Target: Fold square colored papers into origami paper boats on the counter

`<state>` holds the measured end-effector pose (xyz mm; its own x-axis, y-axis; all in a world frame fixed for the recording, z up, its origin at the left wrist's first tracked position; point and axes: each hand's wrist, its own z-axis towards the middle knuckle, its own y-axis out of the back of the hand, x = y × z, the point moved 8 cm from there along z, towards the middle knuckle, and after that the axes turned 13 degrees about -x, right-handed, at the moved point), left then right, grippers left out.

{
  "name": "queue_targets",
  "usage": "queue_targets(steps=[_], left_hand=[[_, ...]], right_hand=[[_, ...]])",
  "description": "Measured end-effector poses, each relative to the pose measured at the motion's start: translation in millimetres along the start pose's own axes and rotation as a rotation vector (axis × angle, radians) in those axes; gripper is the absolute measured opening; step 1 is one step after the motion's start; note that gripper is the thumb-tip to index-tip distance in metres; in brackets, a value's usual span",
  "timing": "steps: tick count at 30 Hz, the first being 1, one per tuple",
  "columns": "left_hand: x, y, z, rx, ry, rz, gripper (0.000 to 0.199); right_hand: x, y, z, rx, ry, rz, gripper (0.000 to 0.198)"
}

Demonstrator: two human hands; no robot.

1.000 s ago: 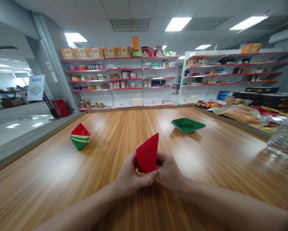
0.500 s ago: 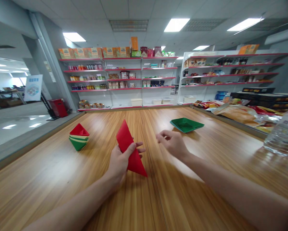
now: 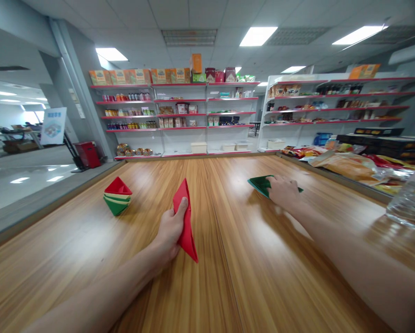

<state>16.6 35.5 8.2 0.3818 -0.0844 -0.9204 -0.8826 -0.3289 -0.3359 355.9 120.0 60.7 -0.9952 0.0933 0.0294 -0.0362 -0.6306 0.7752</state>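
My left hand (image 3: 173,226) holds a red folded paper boat (image 3: 186,222) above the middle of the table, thumb pressed on its near face and its pointed ends up and down. Farther off to the right, my right hand (image 3: 284,190) has its fingers closed over a green folded paper boat (image 3: 260,184). A teal edge shows beneath the green paper, and the hand hides much of it. At the left sits a small nested stack of folded paper boats (image 3: 117,196), red on top, cream between and green at the bottom.
The wooden table (image 3: 131,286) has a raised rim. A clear plastic bottle (image 3: 410,199) stands at the right edge. Snack packets (image 3: 349,166) and black boxes (image 3: 384,141) lie beyond the right rim. Stocked shelves (image 3: 180,113) line the back.
My right hand has moved forward and right from above the table onto the green paper boat. My left hand has turned the red boat more upright and edge-on.
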Motion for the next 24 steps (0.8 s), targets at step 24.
queue_targets(steps=[24], left_hand=[[3.0,-14.5,-10.7,0.266,-0.096,0.18,0.051]], right_hand=[[171.7,38.7,-111.5,0.403,-0.277,1.677,0.017]])
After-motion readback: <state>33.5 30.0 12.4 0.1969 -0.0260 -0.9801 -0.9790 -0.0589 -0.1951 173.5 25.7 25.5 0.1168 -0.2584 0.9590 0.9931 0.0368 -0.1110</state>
